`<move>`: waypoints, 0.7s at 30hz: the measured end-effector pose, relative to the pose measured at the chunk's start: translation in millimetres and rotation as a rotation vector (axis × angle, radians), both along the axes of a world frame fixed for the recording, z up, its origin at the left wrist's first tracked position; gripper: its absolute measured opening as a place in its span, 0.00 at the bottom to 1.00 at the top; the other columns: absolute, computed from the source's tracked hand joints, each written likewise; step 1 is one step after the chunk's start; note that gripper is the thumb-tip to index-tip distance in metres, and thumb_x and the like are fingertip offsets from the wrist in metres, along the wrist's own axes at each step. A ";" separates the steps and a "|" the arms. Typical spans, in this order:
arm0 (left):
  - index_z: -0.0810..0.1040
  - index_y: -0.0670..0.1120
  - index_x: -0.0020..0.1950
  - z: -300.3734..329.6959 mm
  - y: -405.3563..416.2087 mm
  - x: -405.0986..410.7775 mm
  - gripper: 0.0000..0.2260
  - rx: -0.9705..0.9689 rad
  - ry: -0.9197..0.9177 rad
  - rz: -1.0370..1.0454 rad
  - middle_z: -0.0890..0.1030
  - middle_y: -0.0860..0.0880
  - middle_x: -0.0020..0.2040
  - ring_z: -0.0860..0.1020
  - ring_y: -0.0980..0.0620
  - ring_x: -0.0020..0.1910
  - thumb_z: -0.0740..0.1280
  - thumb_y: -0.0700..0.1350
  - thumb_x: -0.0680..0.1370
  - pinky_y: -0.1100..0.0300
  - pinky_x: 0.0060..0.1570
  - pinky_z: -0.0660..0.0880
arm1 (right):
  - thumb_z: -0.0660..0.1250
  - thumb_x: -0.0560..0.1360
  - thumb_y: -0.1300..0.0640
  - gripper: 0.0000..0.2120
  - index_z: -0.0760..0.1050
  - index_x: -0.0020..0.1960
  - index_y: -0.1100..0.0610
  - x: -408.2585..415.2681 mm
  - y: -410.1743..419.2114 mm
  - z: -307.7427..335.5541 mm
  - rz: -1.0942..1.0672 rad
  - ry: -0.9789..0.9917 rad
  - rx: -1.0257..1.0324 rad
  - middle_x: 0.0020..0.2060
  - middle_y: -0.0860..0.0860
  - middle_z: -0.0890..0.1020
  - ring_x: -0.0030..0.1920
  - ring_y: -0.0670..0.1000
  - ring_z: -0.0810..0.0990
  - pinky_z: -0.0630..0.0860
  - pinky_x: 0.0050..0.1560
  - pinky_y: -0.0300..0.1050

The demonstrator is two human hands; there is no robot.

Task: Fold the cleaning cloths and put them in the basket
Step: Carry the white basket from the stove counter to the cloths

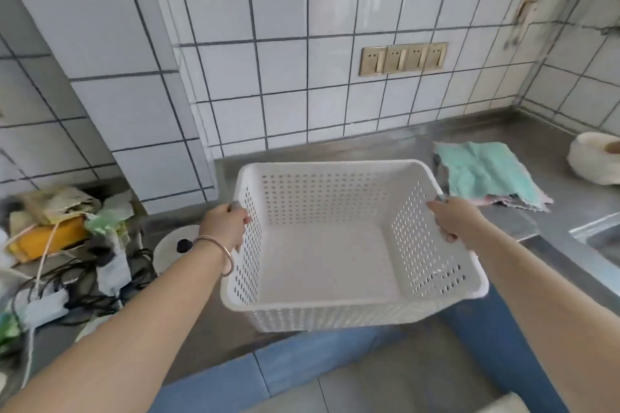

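Observation:
A white perforated plastic basket (pixel 339 166) is held over the front edge of the steel counter, with nothing inside it. My left hand (pixel 225 221) grips its left rim and my right hand (pixel 456 218) grips its right rim. Behind the basket to the right, a loose pile of cleaning cloths (pixel 486 171) lies flat on the counter, a mint-green one on top and pink and dark ones showing at its edges.
A cream roll of twine (pixel 593 157) stands at the far right. A sink corner (pixel 600 238) shows at the right edge. Cables, a power strip and bags (pixel 60 245) crowd the left, beside a white lid (pixel 174 245). Tiled wall with sockets (pixel 402 59) stands behind.

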State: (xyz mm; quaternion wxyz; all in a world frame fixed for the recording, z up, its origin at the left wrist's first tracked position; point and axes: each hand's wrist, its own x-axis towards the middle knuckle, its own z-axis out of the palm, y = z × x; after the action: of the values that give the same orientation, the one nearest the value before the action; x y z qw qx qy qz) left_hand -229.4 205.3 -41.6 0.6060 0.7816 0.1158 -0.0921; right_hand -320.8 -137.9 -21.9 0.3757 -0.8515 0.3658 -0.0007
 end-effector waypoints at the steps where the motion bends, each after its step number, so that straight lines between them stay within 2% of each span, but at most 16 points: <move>1: 0.70 0.45 0.32 -0.2 -0.9 16.6 0.12 0.017 0.004 0.008 0.68 0.47 0.28 0.64 0.49 0.24 0.58 0.41 0.76 0.61 0.26 0.62 | 0.59 0.78 0.53 0.18 0.65 0.30 0.54 22.1 -2.3 0.6 0.011 0.000 0.006 0.22 0.53 0.71 0.23 0.51 0.69 0.65 0.25 0.41; 7: 0.69 0.43 0.32 -12.3 -1.3 102.1 0.13 0.009 0.108 0.071 0.66 0.47 0.27 0.62 0.51 0.19 0.58 0.40 0.77 0.63 0.23 0.59 | 0.62 0.75 0.51 0.10 0.68 0.36 0.51 132.9 -7.5 -12.0 0.063 -0.016 0.072 0.21 0.52 0.69 0.21 0.51 0.67 0.64 0.26 0.39; 11: 0.71 0.43 0.35 -18.7 -3.1 167.8 0.12 -0.066 0.164 0.128 0.68 0.47 0.29 0.61 0.57 0.12 0.57 0.41 0.78 0.70 0.17 0.58 | 0.61 0.76 0.49 0.14 0.68 0.33 0.54 205.3 -9.3 -14.7 0.080 0.022 0.068 0.26 0.54 0.70 0.24 0.52 0.67 0.64 0.26 0.41; 14: 0.73 0.45 0.40 -22.9 -2.9 205.7 0.09 -0.095 0.190 0.160 0.71 0.49 0.31 0.63 0.55 0.20 0.59 0.43 0.78 0.68 0.19 0.59 | 0.61 0.76 0.49 0.13 0.69 0.36 0.54 252.0 -9.0 -24.6 0.099 0.048 0.153 0.24 0.53 0.65 0.23 0.51 0.63 0.61 0.26 0.40; 16: 0.74 0.44 0.42 -26.3 -3.2 229.7 0.08 -0.049 0.203 0.185 0.70 0.49 0.30 0.61 0.54 0.24 0.59 0.44 0.79 0.64 0.23 0.59 | 0.61 0.77 0.50 0.14 0.67 0.35 0.55 282.4 -9.2 -25.1 0.096 0.048 0.203 0.24 0.52 0.63 0.22 0.49 0.61 0.59 0.25 0.38; 21: 0.73 0.42 0.40 -36.3 -8.0 279.0 0.14 0.082 0.214 0.235 0.67 0.48 0.28 0.60 0.52 0.24 0.55 0.46 0.80 0.63 0.26 0.57 | 0.56 0.79 0.52 0.14 0.66 0.37 0.57 344.3 -10.0 -29.1 0.099 0.118 0.287 0.25 0.51 0.63 0.13 0.47 0.58 0.56 0.20 0.30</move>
State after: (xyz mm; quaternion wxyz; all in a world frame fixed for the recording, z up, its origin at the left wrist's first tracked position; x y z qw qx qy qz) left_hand 49.7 197.3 -77.9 0.5644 0.7724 0.2741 -0.0986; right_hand 23.5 -147.9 -51.0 0.4708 -0.8047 0.3412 0.1199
